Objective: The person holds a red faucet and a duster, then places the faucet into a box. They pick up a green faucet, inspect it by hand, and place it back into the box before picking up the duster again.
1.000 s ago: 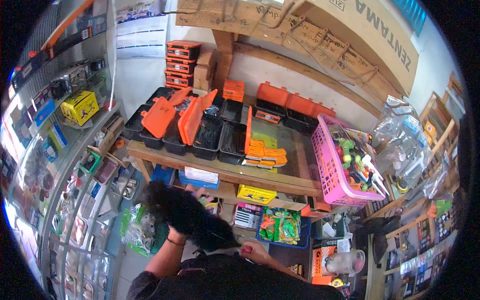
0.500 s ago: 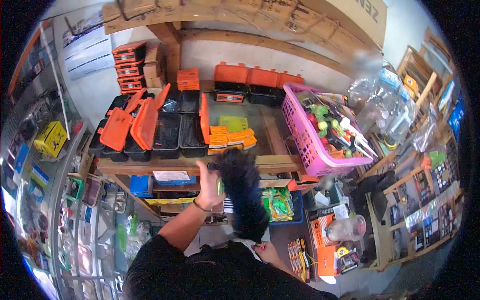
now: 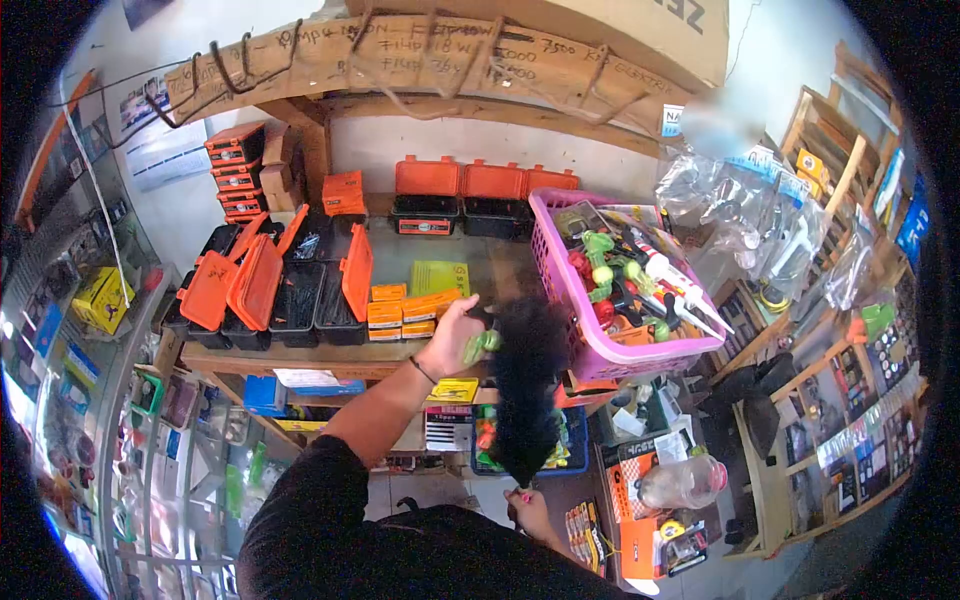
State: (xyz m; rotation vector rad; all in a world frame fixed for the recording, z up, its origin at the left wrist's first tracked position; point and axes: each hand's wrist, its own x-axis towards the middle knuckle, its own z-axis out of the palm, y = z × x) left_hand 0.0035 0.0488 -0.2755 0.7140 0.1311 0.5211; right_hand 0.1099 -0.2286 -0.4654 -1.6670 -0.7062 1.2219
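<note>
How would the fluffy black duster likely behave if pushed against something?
The black duster would probably compress softly, given its fluffy, loose-edged surface. It also looks light for its bulk, with the right hand gripping only its narrow end.

Left arm point(image 3: 375, 425) stretched forward, right hand point(image 3: 532, 510) low by the body point(image 3: 430, 560).
The left hand point(image 3: 448, 340) is raised, thumb up, fingers partly hidden, with a thin band point(image 3: 424, 371) round the wrist point(image 3: 417, 377); the right is closed in a grip.
</note>
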